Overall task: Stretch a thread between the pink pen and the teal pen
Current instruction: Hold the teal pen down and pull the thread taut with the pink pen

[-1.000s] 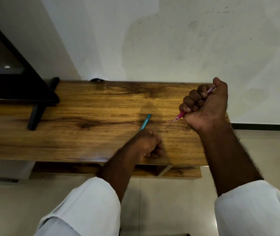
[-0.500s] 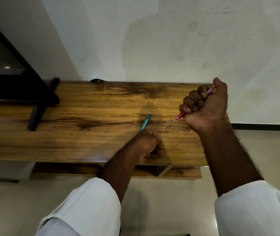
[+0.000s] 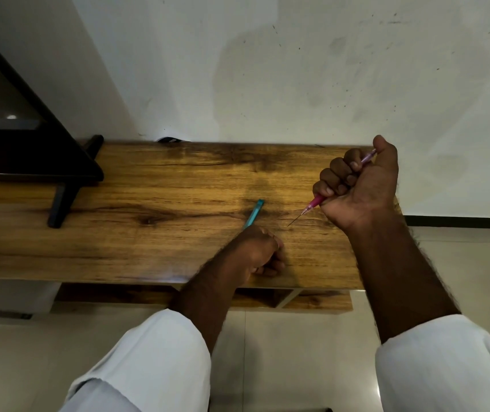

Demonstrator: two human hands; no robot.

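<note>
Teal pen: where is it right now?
In the head view the teal pen sits near the middle of the wooden table, gripped in the left hand, left of the pink pen in the right hand.

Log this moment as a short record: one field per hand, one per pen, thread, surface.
left hand: fisted on the teal pen, resting on the table
right hand: fisted on the pink pen, raised above the table
teal pen: end points away from the person
pink pen: thin tip angled down-left
thread: none discernible
table: wooden, against a white wall
</note>
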